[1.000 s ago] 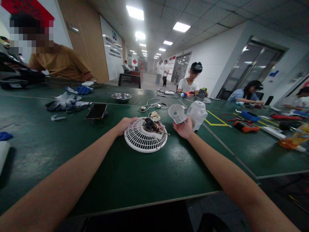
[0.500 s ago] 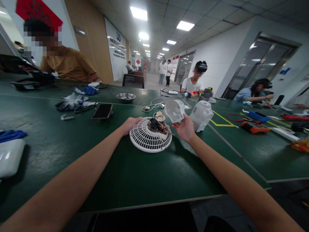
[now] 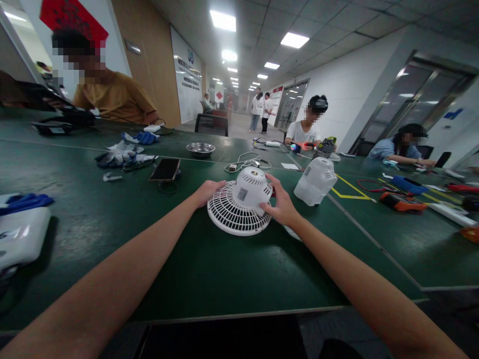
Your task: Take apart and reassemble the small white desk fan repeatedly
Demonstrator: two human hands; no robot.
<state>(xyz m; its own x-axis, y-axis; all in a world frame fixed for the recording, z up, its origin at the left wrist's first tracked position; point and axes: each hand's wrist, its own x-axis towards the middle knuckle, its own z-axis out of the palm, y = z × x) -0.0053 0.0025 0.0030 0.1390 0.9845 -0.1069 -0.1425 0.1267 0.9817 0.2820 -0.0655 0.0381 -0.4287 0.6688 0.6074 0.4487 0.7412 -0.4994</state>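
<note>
A round white fan grille (image 3: pixel 232 219) lies on the green table, its ribbed side up. My left hand (image 3: pixel 210 192) grips the grille's left rim. Over the grille's centre sits a white motor cover (image 3: pixel 250 188) with a label and slots, hiding the motor beneath it. My right hand (image 3: pixel 281 203) is closed around the right side of this cover, thumb in front and fingers behind. Whether the cover is fully seated I cannot tell. A white plastic fan base (image 3: pixel 316 182) stands to the right, apart from my right hand.
Behind the fan are a white cable (image 3: pixel 243 162) and a metal bowl (image 3: pixel 200 149). A phone (image 3: pixel 164 169) and gloves (image 3: pixel 118 155) lie to the left, a white plastic housing (image 3: pixel 24 234) farther left. An orange-black meter (image 3: pixel 401 203) lies right. Other people sit around the table.
My right hand has turned the motor cover over and brought it left onto the grille's centre, covering the exposed motor. My left hand stays on the rim. The view has shifted slightly.
</note>
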